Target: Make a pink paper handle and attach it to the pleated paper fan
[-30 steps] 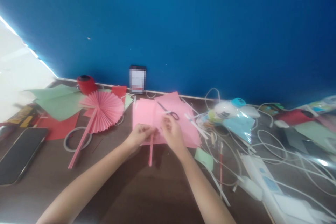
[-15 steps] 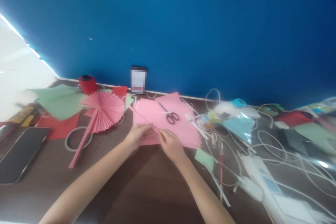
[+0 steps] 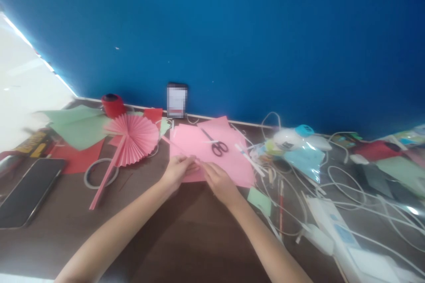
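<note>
My left hand (image 3: pixel 177 170) and my right hand (image 3: pixel 217 179) meet at the near edge of a pink paper sheet (image 3: pixel 229 161) on the brown table. Both have their fingers pinched together on a thin pink folded paper strip (image 3: pixel 175 147) that slants away to the upper left. A pair of dark-handled scissors (image 3: pixel 215 143) lies on the pink sheet just beyond my hands. To the left lies a finished pink pleated paper fan (image 3: pixel 133 139) with a long pink handle.
A black phone (image 3: pixel 28 192) lies at the left. Green paper (image 3: pixel 78 126), red paper, a red tape roll (image 3: pixel 113 104) and a clear ring (image 3: pixel 98 173) sit behind. White cables, a power strip (image 3: pixel 335 225) and plastic bags crowd the right. A blue wall stands behind.
The pink strip that hung down toward me from my hands a second ago now points away to the upper left. My right hand has come down off the scissors area to the sheet's near edge.
</note>
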The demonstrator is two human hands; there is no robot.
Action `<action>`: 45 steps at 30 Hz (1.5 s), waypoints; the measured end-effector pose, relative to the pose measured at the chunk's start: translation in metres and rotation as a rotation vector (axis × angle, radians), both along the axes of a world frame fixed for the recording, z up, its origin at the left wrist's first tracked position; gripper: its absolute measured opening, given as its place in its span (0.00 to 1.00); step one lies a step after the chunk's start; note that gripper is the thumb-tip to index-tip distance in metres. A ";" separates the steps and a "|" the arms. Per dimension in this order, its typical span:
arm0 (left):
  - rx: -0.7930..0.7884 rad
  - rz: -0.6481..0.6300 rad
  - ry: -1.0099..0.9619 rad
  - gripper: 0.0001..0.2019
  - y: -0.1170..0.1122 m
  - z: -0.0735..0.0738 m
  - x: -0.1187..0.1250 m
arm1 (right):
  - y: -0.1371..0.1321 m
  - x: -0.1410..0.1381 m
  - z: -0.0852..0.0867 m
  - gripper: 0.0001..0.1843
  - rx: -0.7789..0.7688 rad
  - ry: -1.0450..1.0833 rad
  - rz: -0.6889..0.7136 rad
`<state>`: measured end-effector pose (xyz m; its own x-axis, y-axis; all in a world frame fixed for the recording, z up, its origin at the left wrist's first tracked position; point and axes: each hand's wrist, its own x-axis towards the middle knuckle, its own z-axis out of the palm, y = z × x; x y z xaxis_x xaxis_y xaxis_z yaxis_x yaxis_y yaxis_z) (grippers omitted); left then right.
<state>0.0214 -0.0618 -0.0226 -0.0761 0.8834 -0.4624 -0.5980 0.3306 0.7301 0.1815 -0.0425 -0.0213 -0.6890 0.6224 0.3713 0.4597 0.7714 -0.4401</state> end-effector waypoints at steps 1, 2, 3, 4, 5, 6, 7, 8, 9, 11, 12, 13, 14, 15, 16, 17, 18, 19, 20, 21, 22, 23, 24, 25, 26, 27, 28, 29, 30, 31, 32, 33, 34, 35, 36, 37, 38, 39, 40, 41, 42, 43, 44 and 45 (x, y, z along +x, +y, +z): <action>0.026 -0.027 0.009 0.12 0.000 0.000 -0.001 | 0.001 0.000 0.000 0.21 -0.062 0.057 -0.031; 0.056 -0.069 0.022 0.13 -0.001 0.000 -0.002 | 0.001 0.000 0.000 0.19 -0.126 0.108 -0.068; 0.087 -0.119 0.041 0.14 -0.001 -0.001 -0.003 | 0.001 0.000 -0.001 0.18 -0.191 0.153 -0.107; 0.117 -0.168 0.066 0.15 -0.001 -0.001 -0.004 | 0.001 0.000 -0.002 0.16 -0.254 0.191 -0.141; 0.141 -0.203 0.094 0.16 -0.001 -0.001 -0.005 | 0.000 0.000 -0.003 0.15 -0.316 0.228 -0.171; 0.159 -0.223 0.120 0.17 -0.001 -0.002 -0.006 | 0.000 0.000 -0.003 0.13 -0.379 0.268 -0.199; 0.168 -0.229 0.142 0.17 -0.001 -0.002 -0.006 | -0.002 0.000 -0.004 0.13 -0.442 0.312 -0.224; 0.171 -0.227 0.160 0.18 -0.001 -0.002 -0.006 | -0.003 0.000 -0.005 0.12 -0.502 0.362 -0.247; 0.170 -0.224 0.173 0.18 -0.001 -0.001 -0.006 | -0.004 -0.001 -0.006 0.12 -0.559 0.409 -0.265; 0.154 -0.213 0.201 0.17 -0.001 0.000 -0.004 | -0.006 -0.003 -0.006 0.13 -0.665 0.478 -0.280; 0.142 -0.203 0.218 0.16 -0.001 0.000 -0.003 | -0.008 -0.004 -0.006 0.13 -0.708 0.498 -0.282; 0.128 -0.189 0.234 0.15 -0.001 0.001 -0.002 | -0.009 -0.005 -0.006 0.13 -0.740 0.510 -0.284; 0.114 -0.172 0.246 0.14 -0.002 0.002 -0.001 | -0.010 -0.006 -0.005 0.13 -0.756 0.516 -0.286; 0.101 -0.153 0.255 0.14 -0.002 0.003 0.000 | -0.011 -0.007 -0.005 0.13 -0.754 0.516 -0.291; 0.094 -0.137 0.260 0.14 -0.003 0.003 0.001 | -0.012 -0.009 -0.005 0.12 -0.729 0.510 -0.298; 0.094 -0.123 0.262 0.14 -0.003 0.003 0.002 | -0.013 -0.010 -0.005 0.12 -0.681 0.495 -0.309; 0.099 -0.113 0.261 0.14 -0.004 0.003 0.003 | -0.013 -0.010 -0.005 0.11 -0.617 0.470 -0.318; 0.107 -0.106 0.256 0.14 -0.004 0.003 0.003 | -0.014 -0.011 -0.005 0.11 -0.544 0.439 -0.321; 0.118 -0.104 0.249 0.14 -0.004 0.002 0.003 | -0.014 -0.011 -0.005 0.11 -0.473 0.407 -0.318; 0.130 -0.106 0.233 0.14 -0.004 0.001 0.002 | -0.014 -0.011 -0.005 0.11 -0.414 0.377 -0.311; 0.138 -0.112 0.208 0.14 -0.004 0.000 0.001 | -0.015 -0.011 -0.005 0.12 -0.374 0.355 -0.305; 0.141 -0.118 0.177 0.14 -0.004 -0.002 0.000 | -0.015 -0.011 -0.005 0.12 -0.358 0.340 -0.304; 0.142 -0.124 0.146 0.14 -0.003 -0.003 -0.001 | -0.015 -0.010 -0.006 0.12 -0.364 0.337 -0.308; 0.143 -0.127 0.126 0.14 -0.003 -0.004 -0.002 | -0.015 -0.010 -0.006 0.12 -0.386 0.344 -0.315; 0.143 -0.128 0.123 0.14 -0.003 -0.004 -0.003 | -0.015 -0.010 -0.007 0.12 -0.418 0.356 -0.322; 0.142 -0.121 0.143 0.15 -0.002 -0.005 -0.004 | -0.015 -0.009 -0.007 0.12 -0.451 0.369 -0.324; 0.142 -0.111 0.182 0.15 -0.002 -0.005 -0.004 | -0.015 -0.009 -0.008 0.12 -0.478 0.382 -0.323; 0.142 -0.096 0.228 0.15 -0.002 -0.004 -0.004 | -0.015 -0.010 -0.009 0.12 -0.497 0.393 -0.321; 0.140 -0.081 0.268 0.15 -0.002 -0.004 -0.003 | -0.015 -0.010 -0.009 0.12 -0.504 0.400 -0.323; 0.136 -0.070 0.295 0.15 -0.002 -0.003 -0.003 | -0.016 -0.011 -0.009 0.12 -0.506 0.403 -0.324; 0.132 -0.071 0.308 0.14 -0.002 -0.003 -0.002 | -0.016 -0.011 -0.010 0.12 -0.502 0.405 -0.324; 0.133 -0.085 0.310 0.13 -0.002 -0.003 -0.002 | -0.016 -0.011 -0.010 0.12 -0.495 0.404 -0.324; 0.139 -0.108 0.307 0.12 -0.002 -0.003 -0.001 | -0.017 -0.011 -0.010 0.12 -0.486 0.399 -0.321; 0.148 -0.132 0.306 0.11 -0.003 -0.003 -0.001 | -0.017 -0.011 -0.011 0.12 -0.475 0.389 -0.318; 0.158 -0.151 0.313 0.10 -0.003 -0.004 -0.002 | -0.017 -0.011 -0.011 0.11 -0.465 0.377 -0.316; 0.168 -0.157 0.327 0.09 -0.003 -0.005 -0.002 | -0.016 -0.010 -0.011 0.11 -0.456 0.364 -0.313; 0.175 -0.152 0.346 0.09 -0.003 -0.007 -0.002 | -0.016 -0.010 -0.012 0.12 -0.451 0.354 -0.309; 0.180 -0.135 0.363 0.08 -0.003 -0.008 -0.003 | -0.015 -0.009 -0.012 0.12 -0.457 0.345 -0.302; 0.184 -0.109 0.377 0.09 -0.003 -0.009 -0.003 | -0.014 -0.008 -0.012 0.13 -0.476 0.340 -0.293; 0.189 -0.078 0.385 0.09 -0.003 -0.010 -0.003 | -0.014 -0.007 -0.011 0.14 -0.506 0.341 -0.285; 0.199 -0.047 0.386 0.10 -0.003 -0.010 -0.003 | -0.013 -0.007 -0.011 0.14 -0.541 0.346 -0.278; 0.208 -0.018 0.383 0.10 -0.002 -0.010 -0.002 | -0.013 -0.006 -0.010 0.14 -0.575 0.356 -0.273; 0.214 0.000 0.376 0.11 -0.002 -0.011 -0.002 | -0.012 -0.006 -0.009 0.14 -0.604 0.366 -0.267; 0.214 0.003 0.366 0.11 -0.002 -0.011 -0.001 | -0.012 -0.006 -0.009 0.14 -0.624 0.373 -0.257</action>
